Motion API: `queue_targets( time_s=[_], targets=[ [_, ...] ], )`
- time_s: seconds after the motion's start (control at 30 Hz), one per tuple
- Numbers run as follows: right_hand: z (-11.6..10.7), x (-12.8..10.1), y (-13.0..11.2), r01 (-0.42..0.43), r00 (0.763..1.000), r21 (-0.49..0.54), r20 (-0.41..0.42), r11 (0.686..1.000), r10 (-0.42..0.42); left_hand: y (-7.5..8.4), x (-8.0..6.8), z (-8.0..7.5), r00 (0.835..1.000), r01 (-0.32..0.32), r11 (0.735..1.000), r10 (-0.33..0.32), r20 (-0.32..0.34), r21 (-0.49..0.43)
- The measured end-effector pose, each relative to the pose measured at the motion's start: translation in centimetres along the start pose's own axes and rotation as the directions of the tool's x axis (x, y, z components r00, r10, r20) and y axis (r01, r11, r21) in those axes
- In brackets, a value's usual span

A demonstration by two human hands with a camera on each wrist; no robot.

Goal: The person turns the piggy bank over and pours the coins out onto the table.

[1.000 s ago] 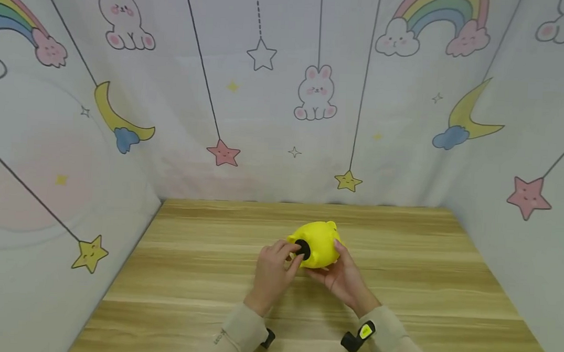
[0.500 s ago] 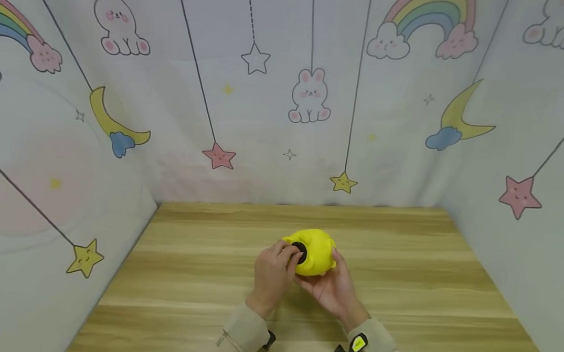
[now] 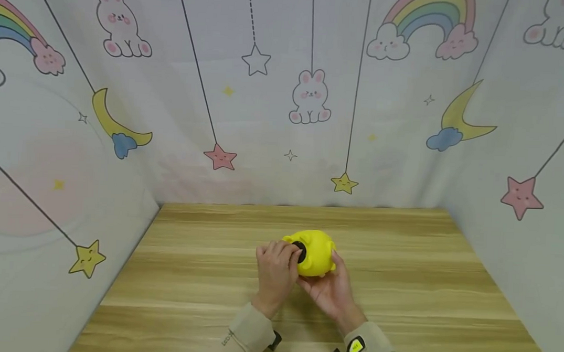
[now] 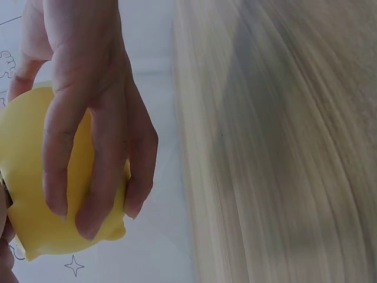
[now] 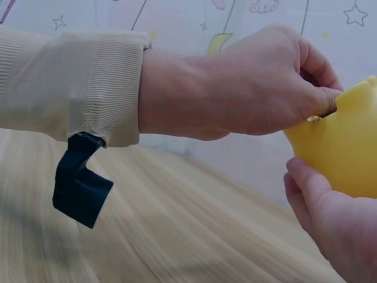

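A yellow piggy bank (image 3: 318,256) is held up above the table on its side, with the round black plug (image 3: 302,251) in its underside facing left. My left hand (image 3: 275,273) pinches at this plug with thumb and fingertips, which cover part of it. The right hand (image 3: 334,295) cups the bank from below and from the right. Seen from the left wrist, the right hand's fingers (image 4: 103,171) spread over the yellow body. In the right wrist view, the left hand (image 5: 259,85) has its fingertips dipping into the recess, where the plug is mostly hidden.
The wood-grain table (image 3: 201,288) spreads out under both hands. A pale cloth backdrop (image 3: 265,123) printed with rabbits, stars and moons encloses it at the back and sides. Black camera mounts (image 5: 82,183) hang from the sleeve cuffs.
The bank has turned a little in the right hand and come slightly down and left. Left fingers have closed further over the plug. The head view has shifted slightly.
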State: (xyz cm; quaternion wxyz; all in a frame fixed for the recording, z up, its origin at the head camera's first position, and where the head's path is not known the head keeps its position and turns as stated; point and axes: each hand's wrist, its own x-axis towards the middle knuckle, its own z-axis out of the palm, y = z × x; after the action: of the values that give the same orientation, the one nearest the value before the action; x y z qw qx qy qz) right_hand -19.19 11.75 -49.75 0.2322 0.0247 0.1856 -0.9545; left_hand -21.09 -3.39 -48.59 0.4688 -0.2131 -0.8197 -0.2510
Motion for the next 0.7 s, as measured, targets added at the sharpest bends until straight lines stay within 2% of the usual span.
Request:
queue_targets(
  time_s=[0.27,0.47,0.7],
  targets=[
    [0.0,0.2,-0.1,0.023,1.0,0.004,-0.017,1.0,-0.023,-0.1,0.2,0.1,1.0,0.0,1.0,0.0,-0.013,-0.009],
    [0.0,0.3,-0.3,0.037,0.999,-0.025,-0.023,0.999,-0.038,-0.3,0.2,-0.1,1.0,-0.013,1.0,0.013,0.001,0.005],
    [-0.7,0.0,-1.3,0.038,0.999,-0.07,-0.027,0.997,-0.04,-1.1,0.2,-0.7,0.998,0.048,0.999,-0.048,0.027,0.024]
  ],
)
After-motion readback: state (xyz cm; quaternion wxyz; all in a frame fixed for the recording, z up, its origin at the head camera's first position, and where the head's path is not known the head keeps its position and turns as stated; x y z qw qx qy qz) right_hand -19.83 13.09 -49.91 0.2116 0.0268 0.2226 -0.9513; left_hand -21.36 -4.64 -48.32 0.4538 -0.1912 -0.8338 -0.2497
